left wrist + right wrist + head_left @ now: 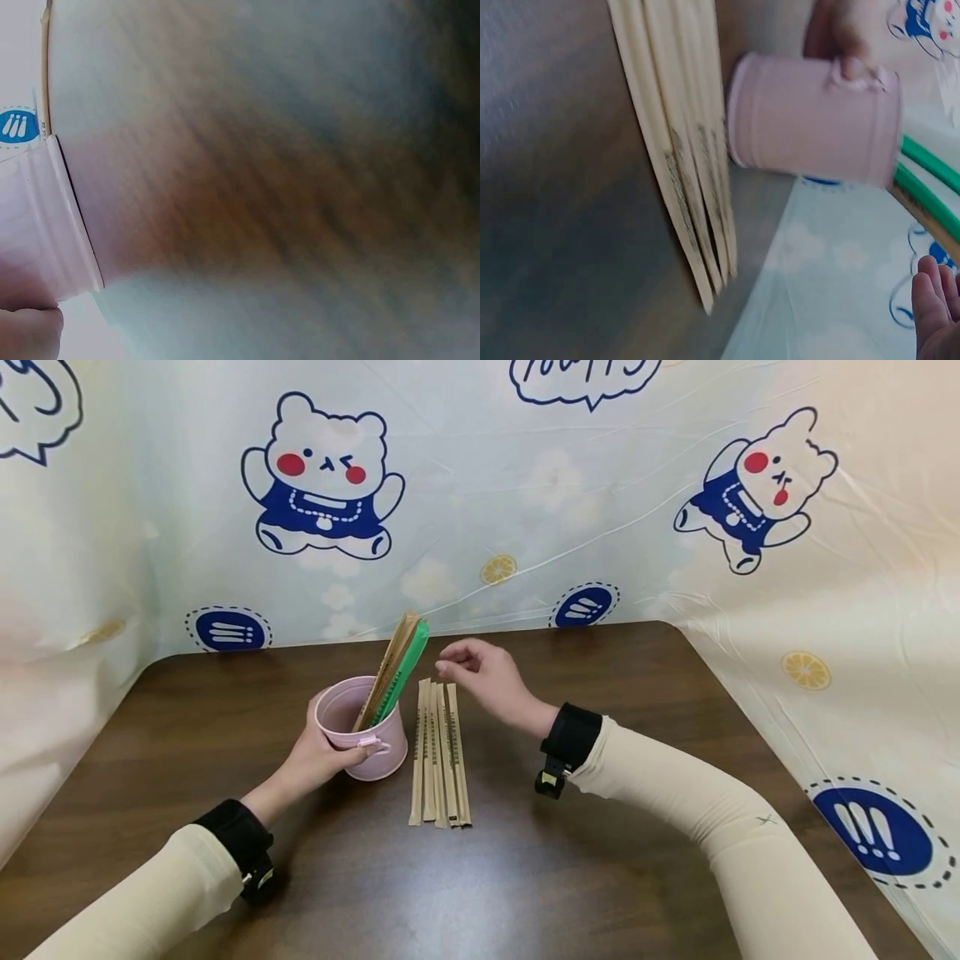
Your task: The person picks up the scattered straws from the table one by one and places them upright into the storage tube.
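My left hand (pixel 318 756) grips a small pink bucket (pixel 393 762) by its side, the thumb over its little handle. The bucket tilts slightly to the right. Slim brown paper-wrapped sticks (pixel 384 668) and green ones (pixel 402 672) stand in it, leaning right. Several more brown wrapped sticks (pixel 441 752) lie side by side on the table, right of the bucket. Just beyond their far ends, my right hand (pixel 487 677) hovers with loosely bent fingers and nothing between them. In the right wrist view, its fingers (pixel 930 300) appear near the bucket's sticks.
The dark wooden table (pixel 525 877) has rounded far corners. Behind it and at both sides hangs a pale printed cloth (pixel 465 468) with cartoon bears. Each wrist wears a black band (pixel 573 735) with a small camera.
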### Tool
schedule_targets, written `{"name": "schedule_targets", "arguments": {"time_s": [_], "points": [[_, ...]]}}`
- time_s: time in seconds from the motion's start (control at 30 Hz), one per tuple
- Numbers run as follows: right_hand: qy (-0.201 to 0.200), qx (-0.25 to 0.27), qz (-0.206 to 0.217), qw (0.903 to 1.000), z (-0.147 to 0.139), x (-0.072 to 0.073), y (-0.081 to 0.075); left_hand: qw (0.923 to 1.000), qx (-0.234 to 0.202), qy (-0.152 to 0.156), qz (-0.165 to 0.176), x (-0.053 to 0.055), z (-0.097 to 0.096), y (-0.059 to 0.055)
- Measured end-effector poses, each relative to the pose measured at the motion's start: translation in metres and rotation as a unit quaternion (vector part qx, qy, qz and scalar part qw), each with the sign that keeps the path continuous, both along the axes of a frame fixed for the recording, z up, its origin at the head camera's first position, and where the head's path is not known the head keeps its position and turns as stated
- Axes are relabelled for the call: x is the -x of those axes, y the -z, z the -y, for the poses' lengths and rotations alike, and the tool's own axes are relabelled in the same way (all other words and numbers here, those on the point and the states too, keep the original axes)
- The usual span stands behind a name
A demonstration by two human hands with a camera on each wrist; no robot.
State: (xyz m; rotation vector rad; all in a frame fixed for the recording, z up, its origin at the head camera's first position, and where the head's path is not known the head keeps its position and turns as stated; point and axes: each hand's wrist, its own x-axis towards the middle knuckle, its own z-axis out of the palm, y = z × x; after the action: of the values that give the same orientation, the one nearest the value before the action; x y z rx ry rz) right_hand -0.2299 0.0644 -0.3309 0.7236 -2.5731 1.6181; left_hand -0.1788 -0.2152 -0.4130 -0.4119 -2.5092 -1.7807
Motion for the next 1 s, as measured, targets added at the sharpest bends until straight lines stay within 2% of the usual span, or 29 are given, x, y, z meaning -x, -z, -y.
{"name": "schedule_targets", "arguments": {"time_s": [0.13, 0.23, 0.5, 0.63, 0.77, 1.0], "points": [[0.016, -0.01, 0.008, 0.9998, -0.007, 0.009, -0.01, 1.0, 0.004, -0.003, -0.007, 0.001, 0.001, -0.003], [0.021, -0.021, 0.025, 0.9992, -0.009, 0.015, -0.011, 1.0, 0.004, -0.003, -0.007, 0.001, 0.001, -0.002], [0.026, -0.033, 0.08, 0.9959, -0.01, 0.025, 0.002, 0.9997, -0.013, 0.011, -0.019, 0.001, 0.001, 0.0], [0.022, -0.054, 0.11, 0.9923, -0.01, 0.028, 0.01, 0.9999, -0.007, 0.004, -0.006, 0.0, 0.001, 0.0], [0.02, -0.091, 0.139, 0.9858, -0.01, 0.033, 0.016, 0.9999, 0.003, -0.006, 0.008, -0.001, 0.001, -0.003], [0.036, -0.132, 0.209, 0.9684, -0.006, 0.039, 0.033, 1.0, 0.001, -0.007, -0.001, 0.001, 0.0, -0.001]]}}
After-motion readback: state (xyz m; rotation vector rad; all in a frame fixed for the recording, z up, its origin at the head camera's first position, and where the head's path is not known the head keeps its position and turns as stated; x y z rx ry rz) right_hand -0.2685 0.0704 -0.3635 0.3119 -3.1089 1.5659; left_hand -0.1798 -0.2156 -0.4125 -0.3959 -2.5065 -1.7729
